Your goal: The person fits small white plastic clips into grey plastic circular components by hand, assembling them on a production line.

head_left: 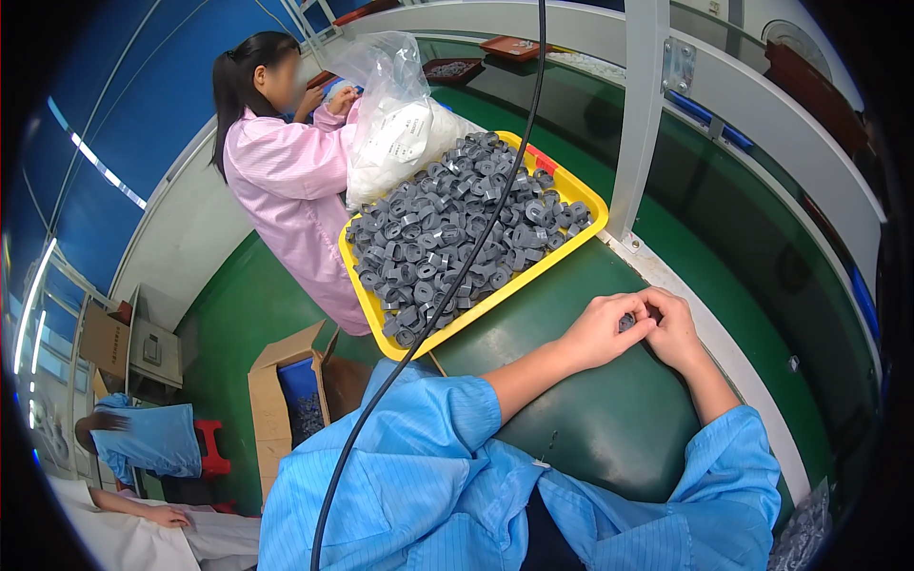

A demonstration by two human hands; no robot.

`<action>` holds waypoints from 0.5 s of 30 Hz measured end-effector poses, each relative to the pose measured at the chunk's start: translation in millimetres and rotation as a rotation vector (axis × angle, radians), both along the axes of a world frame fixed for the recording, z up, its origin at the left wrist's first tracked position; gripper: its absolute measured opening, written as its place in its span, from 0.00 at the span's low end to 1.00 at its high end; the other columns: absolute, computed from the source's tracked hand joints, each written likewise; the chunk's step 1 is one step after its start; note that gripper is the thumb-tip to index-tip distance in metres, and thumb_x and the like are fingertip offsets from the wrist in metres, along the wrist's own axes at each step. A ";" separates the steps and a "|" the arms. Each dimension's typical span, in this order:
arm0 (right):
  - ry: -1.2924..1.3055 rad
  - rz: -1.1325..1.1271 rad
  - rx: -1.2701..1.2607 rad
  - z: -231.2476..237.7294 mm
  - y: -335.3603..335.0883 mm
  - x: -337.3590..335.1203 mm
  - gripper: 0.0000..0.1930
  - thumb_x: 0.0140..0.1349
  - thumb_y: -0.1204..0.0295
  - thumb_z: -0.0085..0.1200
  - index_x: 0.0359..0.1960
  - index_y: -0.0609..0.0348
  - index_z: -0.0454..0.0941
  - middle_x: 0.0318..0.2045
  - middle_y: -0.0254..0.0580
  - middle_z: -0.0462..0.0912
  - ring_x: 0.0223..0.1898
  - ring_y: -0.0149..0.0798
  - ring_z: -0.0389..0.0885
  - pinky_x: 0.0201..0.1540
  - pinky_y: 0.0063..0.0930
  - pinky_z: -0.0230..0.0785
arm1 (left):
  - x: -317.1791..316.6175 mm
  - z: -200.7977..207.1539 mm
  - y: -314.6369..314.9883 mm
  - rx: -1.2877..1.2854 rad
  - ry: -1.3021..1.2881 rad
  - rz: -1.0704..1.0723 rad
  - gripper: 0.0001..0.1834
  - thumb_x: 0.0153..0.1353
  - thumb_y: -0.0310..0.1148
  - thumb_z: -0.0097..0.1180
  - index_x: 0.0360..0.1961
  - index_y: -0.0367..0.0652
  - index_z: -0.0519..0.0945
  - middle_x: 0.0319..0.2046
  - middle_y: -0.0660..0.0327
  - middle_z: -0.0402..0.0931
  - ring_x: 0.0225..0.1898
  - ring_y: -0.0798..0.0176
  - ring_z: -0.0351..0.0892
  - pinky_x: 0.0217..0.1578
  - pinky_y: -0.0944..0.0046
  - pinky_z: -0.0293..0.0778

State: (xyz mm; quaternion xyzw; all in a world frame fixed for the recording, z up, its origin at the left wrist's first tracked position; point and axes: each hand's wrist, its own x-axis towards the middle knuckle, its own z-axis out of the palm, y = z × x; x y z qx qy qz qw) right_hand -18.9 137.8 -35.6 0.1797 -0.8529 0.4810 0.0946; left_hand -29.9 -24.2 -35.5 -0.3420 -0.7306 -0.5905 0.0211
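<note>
Over the green work surface [533, 409], my two hands meet near its right edge. My left hand [602, 331] is closed, with a small grey plastic part [626, 322] showing between its curled thumb and fingers. My right hand [672, 328] is bent in from the other side, its fingers closed around the same part and touching the left fingers. Some of the right fingertips are hidden. Ahead and to the left stands a yellow tray [476, 324] heaped with grey plastic parts [447, 228], several of them showing shiny metal-like pieces.
A black cable [457, 285] hangs across the view before the tray. A large clear plastic bag [395, 124] stands behind it, beside a co-worker in pink [286, 171]. A white metal post [640, 124] rises at the right. An open cardboard box [269, 404] is at lower left.
</note>
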 end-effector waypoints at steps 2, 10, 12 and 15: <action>0.002 -0.001 -0.005 -0.6 0.7 -0.2 0.10 0.44 0.84 0.54 0.31 0.64 0.77 0.26 0.41 0.77 0.23 0.33 0.73 0.27 0.24 0.66 | -0.3 0.4 0.5 -0.003 0.002 0.000 0.10 0.57 0.31 0.58 0.27 0.34 0.75 0.26 0.53 0.77 0.25 0.58 0.77 0.29 0.63 0.73; 0.000 0.003 -0.012 -1.0 0.3 -1.3 0.10 0.44 0.84 0.54 0.31 0.64 0.77 0.26 0.40 0.77 0.23 0.33 0.73 0.27 0.24 0.66 | -1.1 -0.5 0.1 0.006 -0.006 -0.008 0.10 0.57 0.31 0.58 0.27 0.34 0.75 0.26 0.53 0.77 0.25 0.58 0.77 0.28 0.63 0.72; -0.006 0.001 -0.007 -1.8 0.4 -1.5 0.10 0.44 0.84 0.54 0.31 0.64 0.77 0.26 0.40 0.77 0.23 0.33 0.73 0.27 0.24 0.66 | -0.7 0.7 -0.5 -0.005 -0.010 -0.001 0.10 0.57 0.31 0.58 0.27 0.34 0.75 0.26 0.53 0.77 0.25 0.58 0.76 0.28 0.63 0.72; -0.007 0.001 0.000 -2.9 0.8 -2.2 0.10 0.44 0.84 0.54 0.31 0.64 0.77 0.26 0.41 0.77 0.24 0.33 0.73 0.27 0.24 0.66 | -1.3 -0.5 0.1 -0.001 -0.008 0.000 0.10 0.57 0.31 0.58 0.27 0.34 0.75 0.26 0.53 0.77 0.25 0.59 0.76 0.28 0.63 0.72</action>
